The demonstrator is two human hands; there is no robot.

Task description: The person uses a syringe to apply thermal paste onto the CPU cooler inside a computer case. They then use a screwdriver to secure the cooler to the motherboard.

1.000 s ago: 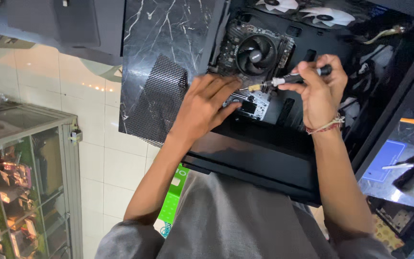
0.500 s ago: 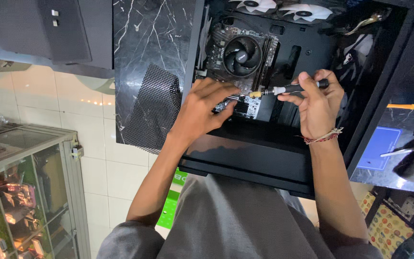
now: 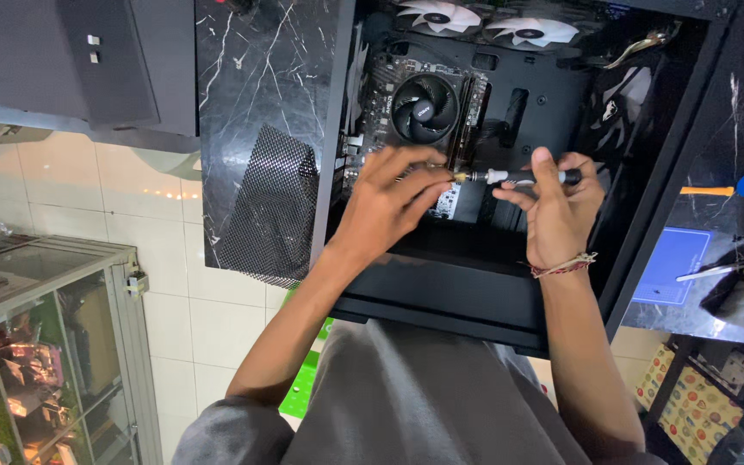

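Observation:
An open black computer case (image 3: 475,297) lies on a dark marble table, with a motherboard and its round black cooler fan (image 3: 424,107) inside. My right hand (image 3: 553,211) grips a slim black screwdriver (image 3: 518,176) held level, tip pointing left. My left hand (image 3: 389,202) rests on the motherboard just below the fan, its fingertips pinched at the screwdriver's tip. What the tip touches is hidden by the fingers. A woven bracelet (image 3: 564,265) sits on my right wrist.
Two white fans (image 3: 484,21) line the case's far wall. A perforated black mesh panel (image 3: 270,207) lies on the marble left of the case. A blue pad (image 3: 678,263) and small tools sit at right. A glass display cabinet (image 3: 40,344) stands on the tiled floor at lower left.
The view has drifted, so the case now sits lower and more to the right in the frame. Both hands stay at the same spot on the motherboard, screwdriver still level.

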